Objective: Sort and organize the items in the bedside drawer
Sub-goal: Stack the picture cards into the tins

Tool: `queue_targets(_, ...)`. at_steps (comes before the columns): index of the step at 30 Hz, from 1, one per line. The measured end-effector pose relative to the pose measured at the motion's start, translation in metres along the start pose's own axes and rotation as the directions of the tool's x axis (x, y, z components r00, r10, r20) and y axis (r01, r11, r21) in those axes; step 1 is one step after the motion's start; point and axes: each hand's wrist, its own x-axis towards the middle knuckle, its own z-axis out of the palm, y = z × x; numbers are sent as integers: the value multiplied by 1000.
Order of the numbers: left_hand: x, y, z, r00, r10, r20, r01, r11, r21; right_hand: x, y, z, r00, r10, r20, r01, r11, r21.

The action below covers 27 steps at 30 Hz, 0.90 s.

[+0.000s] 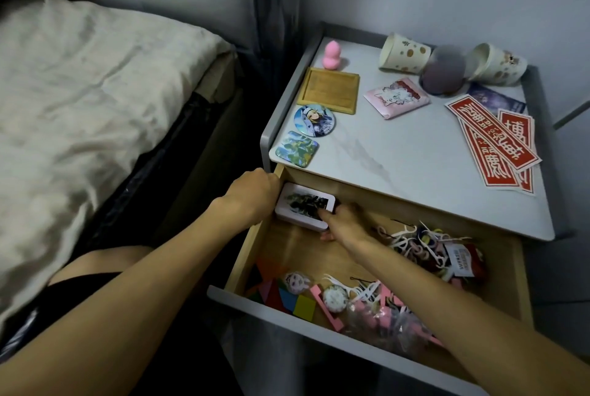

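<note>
The wooden bedside drawer [252, 245] stands pulled open. At its back left corner lies a white box with a dark picture on its lid [303, 207]. My left hand [252, 196] grips the box's left end, against the drawer's side wall. My right hand [344, 220] holds the box's right end, thumb on the lid. Coloured flat shapes [287, 296], a round white badge [334, 298] and pink pieces in clear bags [380, 315] fill the drawer's front. A heap of white floss picks and hair ties [424, 242] lies at the right.
On the nightstand top [399, 153] lie a wooden tray [330, 90], a pink sponge [332, 55], two badges [314, 121], a pink packet [396, 98], two tipped paper cups [404, 52], a purple dome [442, 74] and red stickers [498, 137]. A bed [79, 108] is at the left.
</note>
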Motion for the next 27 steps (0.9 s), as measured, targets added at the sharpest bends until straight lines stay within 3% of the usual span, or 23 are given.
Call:
queue_targets(6,2,-1,2,1000,16,5,-16,999,34,-14,0,-11,998,-59,15,58,998,32)
queue_targets(9,-5,1,-1,998,-38,-59,44,995,95,-29,-3,-25,991,-135,16,136,981,-136)
queue_targets(12,-13,0,-12,971,-109,-213,123,991,54,-48,-11,-43,944,-321,73,324,863,-387)
queue_targets(14,-17,-3,-21,938,-135,-320,127,991,-47,-61,-24,-58,902,-412,129,421,770,-479)
queue_targets(17,-21,-8,-40,904,-181,-387,39,937,-348,-65,-57,-78,829,-546,120,523,682,-512)
queue_targets(19,-15,-9,-59,903,-198,-380,-61,819,-571,-49,-86,-90,765,-638,90,565,598,-569)
queue_targets(22,1,-6,-76,909,-158,-385,-204,637,-743,-5,-130,-102,682,-716,149,531,345,-774)
queue_targets(24,13,-4,-73,905,-120,-408,-210,708,-674,26,-153,-106,679,-708,192,474,224,-852)
queue_targets(27,21,0,-56,912,-41,-408,-110,935,-338,53,-167,-103,700,-671,246,442,137,-886)
